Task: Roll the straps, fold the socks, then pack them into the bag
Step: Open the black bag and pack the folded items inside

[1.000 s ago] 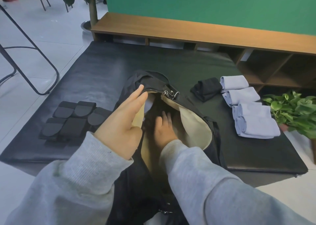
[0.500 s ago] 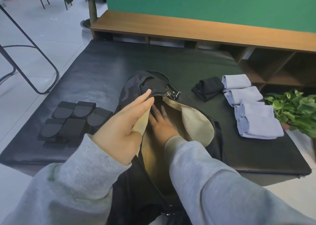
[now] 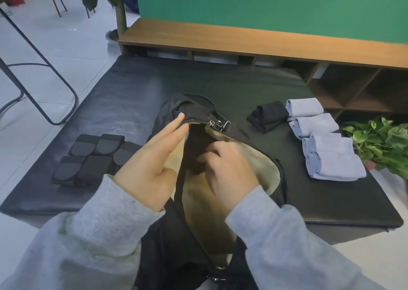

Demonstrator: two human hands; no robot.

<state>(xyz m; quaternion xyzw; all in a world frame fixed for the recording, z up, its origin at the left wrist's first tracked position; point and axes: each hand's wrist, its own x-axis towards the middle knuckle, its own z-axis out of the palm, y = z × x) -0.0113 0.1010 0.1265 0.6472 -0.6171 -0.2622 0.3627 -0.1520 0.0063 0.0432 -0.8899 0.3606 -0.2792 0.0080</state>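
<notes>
Over the open bag (image 3: 273,175), the left hand (image 3: 152,157) presses the zipper edge aside with straight, closed fingers; the right hand (image 3: 229,166) is inside, fingers curled, contents blurred. Packing is underway. Next, likely fetch the folded socks (image 3: 331,157) or rolled straps (image 3: 92,155) from the mat (image 3: 220,84).

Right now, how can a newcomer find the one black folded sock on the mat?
Look at the black mat, to the right of the open bag. A row of pale blue folded socks lies near the mat's right edge. The black folded sock sits at their left, by the farthest one, the only dark piece there.
</notes>
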